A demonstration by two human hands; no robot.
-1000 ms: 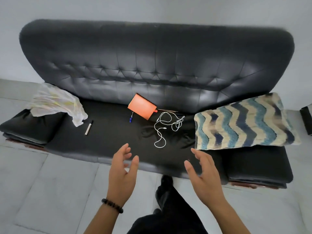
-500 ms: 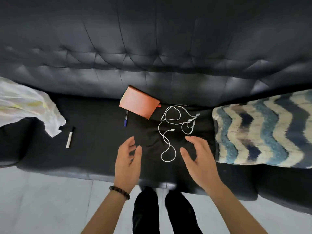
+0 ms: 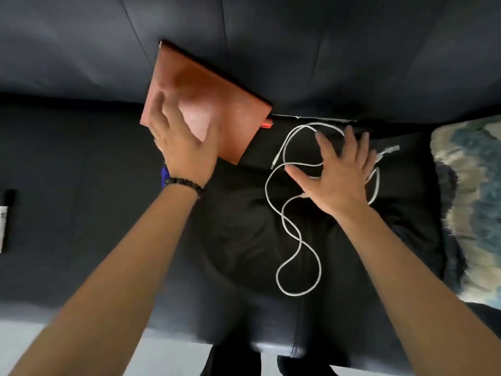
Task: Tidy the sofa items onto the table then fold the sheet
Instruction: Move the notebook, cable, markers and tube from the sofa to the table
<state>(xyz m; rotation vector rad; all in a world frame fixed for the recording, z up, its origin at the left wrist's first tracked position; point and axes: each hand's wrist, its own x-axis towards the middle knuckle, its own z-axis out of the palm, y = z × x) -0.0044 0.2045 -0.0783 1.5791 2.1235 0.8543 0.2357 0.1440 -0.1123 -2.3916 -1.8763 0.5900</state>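
Note:
An orange notebook [image 3: 217,96] leans against the black sofa's backrest [image 3: 352,50]. My left hand [image 3: 181,145] lies over its lower left corner with fingers spread, not closed on it. A blue pen [image 3: 164,175] peeks out beside that wrist. A white cable [image 3: 287,234] lies in loose loops on the black seat [image 3: 81,213]. My right hand [image 3: 336,172] hovers open over the cable's upper loops, fingers apart. A white marker with a black cap [image 3: 5,218] rests at the far left edge.
A patterned blue and beige cushion [image 3: 471,207] sits on the seat at the right. A thin dark stick [image 3: 311,118] lies along the seat's back edge. Pale floor [image 3: 54,337] shows below the sofa's front edge.
Both hands have reached forward over the seat: the left onto the orange notebook, the right over the white cable. The camera has moved much closer to the sofa.

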